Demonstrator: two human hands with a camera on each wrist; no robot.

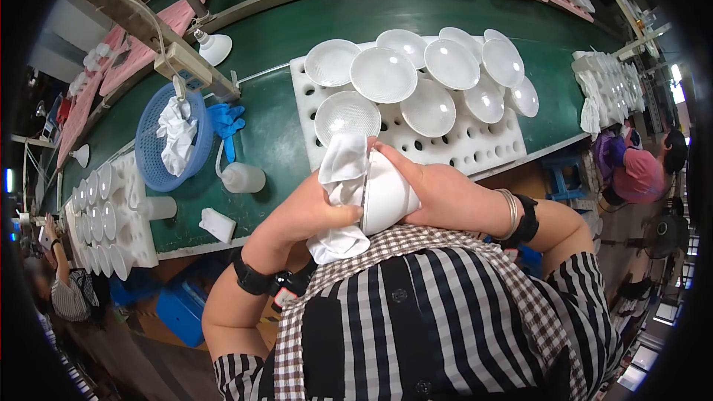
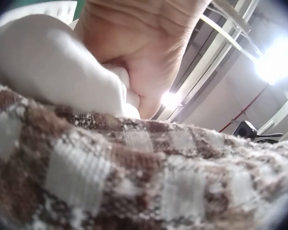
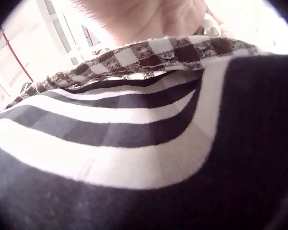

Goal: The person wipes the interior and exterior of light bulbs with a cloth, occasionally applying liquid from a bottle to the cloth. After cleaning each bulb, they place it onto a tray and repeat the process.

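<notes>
In the head view my right hand [image 1: 431, 189] holds a white bowl-shaped lamp shade [image 1: 386, 197] close to my chest, fingers curled round its back. My left hand [image 1: 316, 212] grips a white cloth [image 1: 342, 193] and presses it against the shade's open side. The left wrist view shows my left hand [image 2: 144, 52] closed on the cloth [image 2: 53, 67] just above checked fabric [image 2: 134, 172]. In the right wrist view only the heel of my right hand [image 3: 153, 17] shows above my striped shirt [image 3: 134, 143].
A white perforated tray [image 1: 475, 141] on the green conveyor [image 1: 275, 134] carries several white shades [image 1: 382, 74]. To the left stand a blue basket [image 1: 152, 160] with a cloth, blue gloves [image 1: 226, 120], a squeeze bottle [image 1: 241, 177] and another rack of shades [image 1: 104, 223]. A seated person [image 1: 642, 167] is at right.
</notes>
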